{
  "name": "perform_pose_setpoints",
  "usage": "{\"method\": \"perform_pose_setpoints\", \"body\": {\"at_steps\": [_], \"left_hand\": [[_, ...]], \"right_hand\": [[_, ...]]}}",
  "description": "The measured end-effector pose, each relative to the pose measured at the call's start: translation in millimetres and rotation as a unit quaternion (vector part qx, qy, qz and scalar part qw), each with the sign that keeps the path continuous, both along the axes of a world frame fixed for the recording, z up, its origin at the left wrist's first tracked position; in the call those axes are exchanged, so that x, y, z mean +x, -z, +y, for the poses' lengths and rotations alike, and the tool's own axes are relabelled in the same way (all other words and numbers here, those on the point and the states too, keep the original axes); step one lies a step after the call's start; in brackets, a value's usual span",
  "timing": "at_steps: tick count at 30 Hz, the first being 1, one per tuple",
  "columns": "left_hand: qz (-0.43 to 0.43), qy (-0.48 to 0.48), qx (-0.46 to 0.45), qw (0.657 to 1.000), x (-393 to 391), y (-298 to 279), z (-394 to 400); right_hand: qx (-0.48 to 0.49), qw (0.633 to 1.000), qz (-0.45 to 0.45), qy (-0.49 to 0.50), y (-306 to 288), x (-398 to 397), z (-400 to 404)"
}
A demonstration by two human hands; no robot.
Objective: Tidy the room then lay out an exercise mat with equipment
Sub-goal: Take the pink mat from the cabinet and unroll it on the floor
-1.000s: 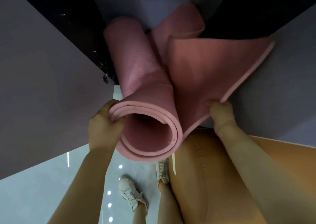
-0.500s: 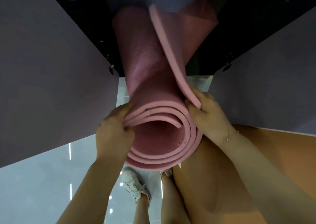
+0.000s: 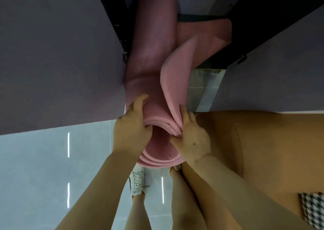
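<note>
Head cam looked straight down at a pink mat (image 3: 152, 41), rolled up and standing between 2 grey doors (image 3: 52, 54), its near end at the person's hands. Seemed like the fetching step, so next she'd need to lift the roll clear and find open floor (image 3: 35, 168) to unroll it. Left hand (image 3: 130, 133) gripped the roll's left rim, fingers curled over the layers. Right hand (image 3: 194, 136) pinched the loose flap against the right rim. Both arms reached forward, hands close together.

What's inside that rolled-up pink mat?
The pink mat shows a hollow core with coiled layers and nothing else. The right hand thumb hooks over the rim; the left hand grips outside. Deeper inside is hidden.
</note>
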State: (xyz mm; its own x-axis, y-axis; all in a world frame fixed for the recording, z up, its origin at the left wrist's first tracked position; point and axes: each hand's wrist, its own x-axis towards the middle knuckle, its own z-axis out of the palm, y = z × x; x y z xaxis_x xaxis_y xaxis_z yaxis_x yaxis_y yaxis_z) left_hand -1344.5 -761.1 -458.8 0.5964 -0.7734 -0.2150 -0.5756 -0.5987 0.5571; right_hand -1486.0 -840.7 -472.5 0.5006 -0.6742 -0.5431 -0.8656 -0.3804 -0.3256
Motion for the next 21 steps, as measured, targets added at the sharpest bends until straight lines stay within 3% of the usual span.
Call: {"method": "perform_pose_setpoints", "body": {"at_steps": [5,11,16,21], "left_hand": [[0.045,0.072,0.028,0.996,-12,-1,40],[0.088,0.066,0.023,0.994,-31,-4,104],[0.038,0.098,-0.007,0.994,-57,-12,161],[0.045,0.108,0.035,0.992,-99,-18,209]], "right_hand": [[-0.013,1.0,0.026,-0.001,-4,-15,30],[-0.017,0.998,0.047,-0.027,-20,-39,89],[0.0,0.999,0.04,-0.024,-36,-71,140],[0.021,0.998,0.041,-0.037,-32,-121,192]]}}
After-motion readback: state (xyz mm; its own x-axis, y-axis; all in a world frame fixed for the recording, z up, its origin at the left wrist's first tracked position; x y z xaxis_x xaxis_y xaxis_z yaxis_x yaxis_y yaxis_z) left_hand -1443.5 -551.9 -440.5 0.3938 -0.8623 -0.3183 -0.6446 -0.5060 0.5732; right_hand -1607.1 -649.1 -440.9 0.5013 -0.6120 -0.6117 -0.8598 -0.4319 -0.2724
